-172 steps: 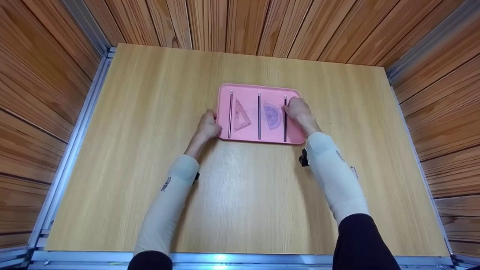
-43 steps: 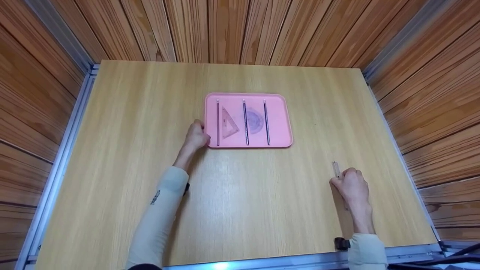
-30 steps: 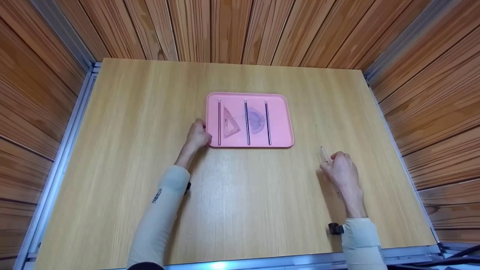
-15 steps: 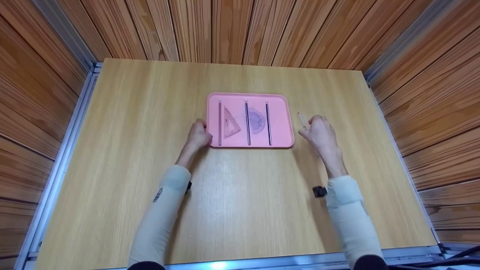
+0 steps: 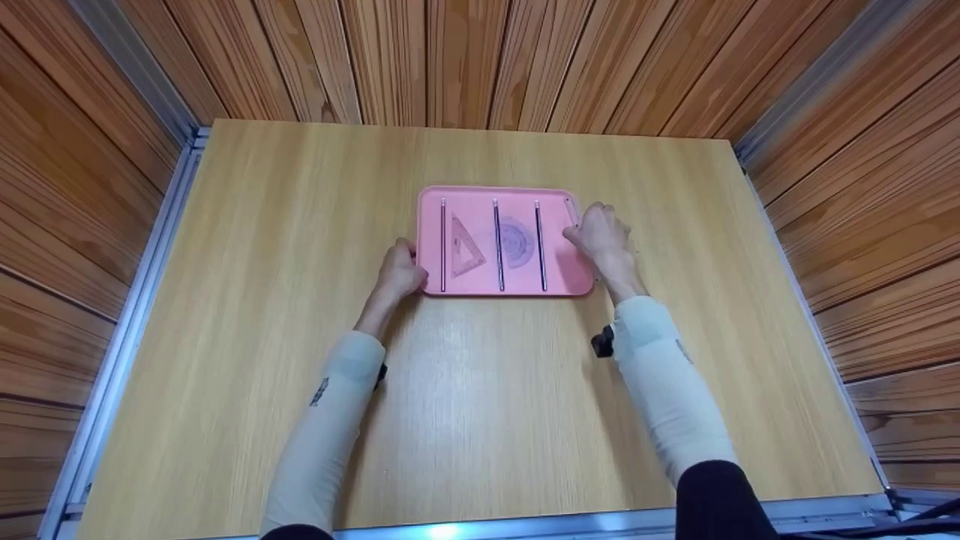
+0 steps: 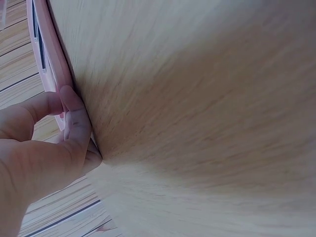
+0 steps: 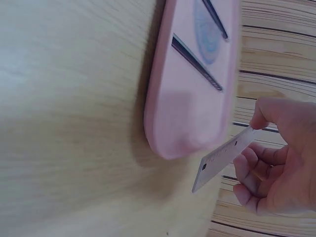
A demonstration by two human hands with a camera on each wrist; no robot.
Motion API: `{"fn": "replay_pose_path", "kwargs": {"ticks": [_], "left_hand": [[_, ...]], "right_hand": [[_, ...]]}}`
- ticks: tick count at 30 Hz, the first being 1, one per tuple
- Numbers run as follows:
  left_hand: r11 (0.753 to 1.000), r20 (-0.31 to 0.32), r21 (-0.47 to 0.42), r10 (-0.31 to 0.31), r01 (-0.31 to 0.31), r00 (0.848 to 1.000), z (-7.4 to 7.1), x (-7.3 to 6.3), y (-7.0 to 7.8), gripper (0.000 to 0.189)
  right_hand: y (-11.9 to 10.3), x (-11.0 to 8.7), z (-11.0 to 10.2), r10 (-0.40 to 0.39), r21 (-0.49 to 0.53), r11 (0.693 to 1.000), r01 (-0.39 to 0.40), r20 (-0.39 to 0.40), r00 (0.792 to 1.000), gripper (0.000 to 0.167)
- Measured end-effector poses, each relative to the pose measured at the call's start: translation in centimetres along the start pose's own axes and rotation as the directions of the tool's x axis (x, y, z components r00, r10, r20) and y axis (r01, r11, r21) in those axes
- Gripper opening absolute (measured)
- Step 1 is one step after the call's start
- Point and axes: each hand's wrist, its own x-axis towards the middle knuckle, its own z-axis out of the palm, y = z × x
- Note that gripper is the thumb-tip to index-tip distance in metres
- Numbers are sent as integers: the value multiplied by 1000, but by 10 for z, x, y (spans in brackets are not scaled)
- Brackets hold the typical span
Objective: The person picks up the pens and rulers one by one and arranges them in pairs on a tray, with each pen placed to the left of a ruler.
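Observation:
A pink tray [image 5: 476, 282] lies on the table in the head view. My left hand [image 5: 400, 271] grips its left rim, thumb and fingertips pinching the edge in the left wrist view. Over the tray's right edge, my right hand [image 5: 602, 236] pinches a clear ruler [image 7: 222, 160] between thumb and fingers; in the right wrist view the ruler is tilted above the tray's corner. On the tray lie a dark-red pencil [image 5: 443, 244], a clear set square [image 5: 472, 262], a dark pencil [image 5: 499, 244], a bluish protractor [image 5: 519, 244] and another dark pencil [image 5: 540, 244].
The wooden table [image 5: 480, 420] is bordered by a metal frame [image 5: 127, 330], with wood-plank walls [image 5: 465, 60] at the back and sides. Dark cables [image 5: 922, 517] show at the lower right. A bare pink strip runs right of the rightmost pencil.
My right hand first let go of the right pencil, which now lies closer to the protractor. It then picked up the ruler at the table's right and brought it to the tray. My left hand stayed.

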Motion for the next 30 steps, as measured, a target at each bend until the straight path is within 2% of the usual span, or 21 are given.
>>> {"fn": "replay_pose_path", "kwargs": {"ticks": [7,14,25,30], "left_hand": [[999,14,-41,-18,19,1000,-2,-2,-1,40],[999,-1,-33,19,-19,1000,-1,-1,-2,42],[999,8,-46,-22,22,1000,-2,-1,2,39],[997,27,-23,-76,77,997,-2,-1,2,37]], "right_hand": [[-15,18,16,43,-56,998,-39,74,996,41],[-17,24,34,71,-179,982,-57,74,995,38],[-18,25,39,85,-162,984,-72,77,993,32],[-17,25,41,82,-175,982,-68,76,994,36]]}}
